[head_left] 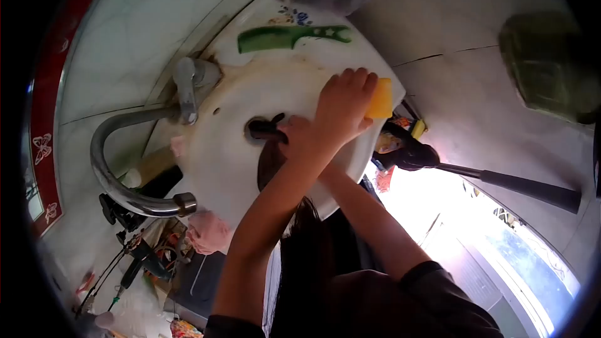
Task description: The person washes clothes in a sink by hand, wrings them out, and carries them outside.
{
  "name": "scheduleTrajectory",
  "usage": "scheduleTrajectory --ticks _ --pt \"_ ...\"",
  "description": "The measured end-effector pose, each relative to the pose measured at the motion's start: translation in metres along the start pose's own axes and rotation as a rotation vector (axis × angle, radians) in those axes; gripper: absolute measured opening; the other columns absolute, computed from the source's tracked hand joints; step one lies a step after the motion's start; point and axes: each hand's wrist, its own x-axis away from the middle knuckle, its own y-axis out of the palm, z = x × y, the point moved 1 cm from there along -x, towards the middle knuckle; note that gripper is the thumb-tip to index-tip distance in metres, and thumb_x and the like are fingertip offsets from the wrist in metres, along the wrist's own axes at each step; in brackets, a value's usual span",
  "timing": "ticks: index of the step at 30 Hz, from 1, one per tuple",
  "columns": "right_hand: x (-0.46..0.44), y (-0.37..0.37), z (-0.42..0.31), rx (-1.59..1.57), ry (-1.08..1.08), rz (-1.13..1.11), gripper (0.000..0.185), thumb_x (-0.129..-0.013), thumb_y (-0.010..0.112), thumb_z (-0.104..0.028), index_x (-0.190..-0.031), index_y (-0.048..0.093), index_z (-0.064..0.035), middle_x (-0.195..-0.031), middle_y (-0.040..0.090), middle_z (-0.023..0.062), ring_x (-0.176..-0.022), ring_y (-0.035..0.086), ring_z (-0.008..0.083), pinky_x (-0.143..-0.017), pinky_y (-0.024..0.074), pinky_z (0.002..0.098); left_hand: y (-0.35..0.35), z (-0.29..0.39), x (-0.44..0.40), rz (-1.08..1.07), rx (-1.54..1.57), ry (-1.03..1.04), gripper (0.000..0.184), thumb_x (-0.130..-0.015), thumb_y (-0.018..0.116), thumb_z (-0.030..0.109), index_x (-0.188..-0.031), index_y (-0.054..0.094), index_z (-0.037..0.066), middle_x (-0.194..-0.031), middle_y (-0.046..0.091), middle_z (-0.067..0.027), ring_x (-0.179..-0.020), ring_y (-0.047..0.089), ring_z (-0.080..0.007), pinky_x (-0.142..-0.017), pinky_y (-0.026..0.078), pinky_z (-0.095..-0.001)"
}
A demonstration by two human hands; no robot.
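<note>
My left arm crosses over my right. My left hand [341, 103] is closed around a yellow sponge [380, 99] and presses it on the right rim of a white washbasin [219, 144]. Below it, deeper in the bowl, my right hand [296, 136] has its fingers closed at a black object [266, 130] lying over the drain. Its kind is unclear, and my left forearm partly hides this hand. A dark brown patch or thing beneath the right hand cannot be made out. On the basin's back ledge lies a green comb [291, 37].
A chrome faucet [116, 181] curves out on the left, its lever [186, 91] at the basin's edge. A pink cloth [208, 231] hangs below. Tiled walls enclose the corner. A dark grey handle [529, 189] juts out right, and a greenish container [551, 66] hangs above it.
</note>
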Motion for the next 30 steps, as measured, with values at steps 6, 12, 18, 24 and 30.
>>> scheduleTrajectory --ticks 6,12,18,24,30 --pt "-0.012 -0.001 -0.015 0.616 -0.067 -0.117 0.034 -0.061 0.064 -0.019 -0.093 0.058 -0.0108 -0.083 0.049 0.0117 -0.081 0.050 0.0289 -0.070 0.0426 0.0380 0.029 0.001 -0.031 -0.111 -0.272 -0.025 0.057 -0.052 0.072 0.020 -0.102 0.049 0.006 -0.093 0.048 -0.0052 -0.091 0.046 -0.0194 -0.077 0.038 -0.0404" --pt "-0.008 0.004 -0.012 0.643 -0.149 -0.010 0.032 -0.062 0.062 -0.020 -0.092 0.057 -0.0099 -0.084 0.051 0.0110 -0.079 0.051 0.0277 -0.067 0.0435 0.0382 0.004 -0.018 0.024 0.377 -0.058 -0.166 0.043 -0.063 0.063 0.012 -0.102 0.048 0.002 -0.102 0.050 -0.0145 -0.097 0.047 -0.0309 -0.086 0.035 -0.0407" --pt "-0.015 0.018 -0.011 0.651 -0.134 0.021 0.026 -0.065 0.055 -0.018 -0.088 0.057 -0.0072 -0.077 0.054 0.0124 -0.073 0.053 0.0288 -0.064 0.0443 0.0384 0.032 -0.061 0.188 0.398 -0.139 -0.789 0.033 -0.070 0.057 0.011 -0.100 0.048 0.001 -0.101 0.052 -0.0173 -0.093 0.048 -0.0348 -0.079 0.038 -0.0419" --pt "-0.012 0.023 -0.026 0.624 -0.023 -0.128 0.016 -0.064 0.053 -0.017 -0.075 0.056 -0.0056 -0.072 0.056 0.0135 -0.069 0.054 0.0317 -0.061 0.0439 0.0402 0.043 -0.070 0.232 0.383 0.325 -1.060 0.022 -0.078 0.051 0.019 -0.091 0.052 0.001 -0.085 0.056 -0.0171 -0.081 0.054 -0.0322 -0.070 0.040 -0.0399" --pt "0.048 0.037 -0.083 0.782 -0.366 -0.181 0.021 -0.062 0.057 -0.027 -0.066 0.057 -0.0068 -0.076 0.056 0.0123 -0.075 0.052 0.0306 -0.065 0.0399 0.0430 0.031 -0.052 0.238 0.828 0.180 -0.730 0.022 -0.081 0.037 0.014 -0.090 0.050 -0.001 -0.079 0.054 -0.0167 -0.077 0.053 -0.0309 -0.070 0.040 -0.0359"
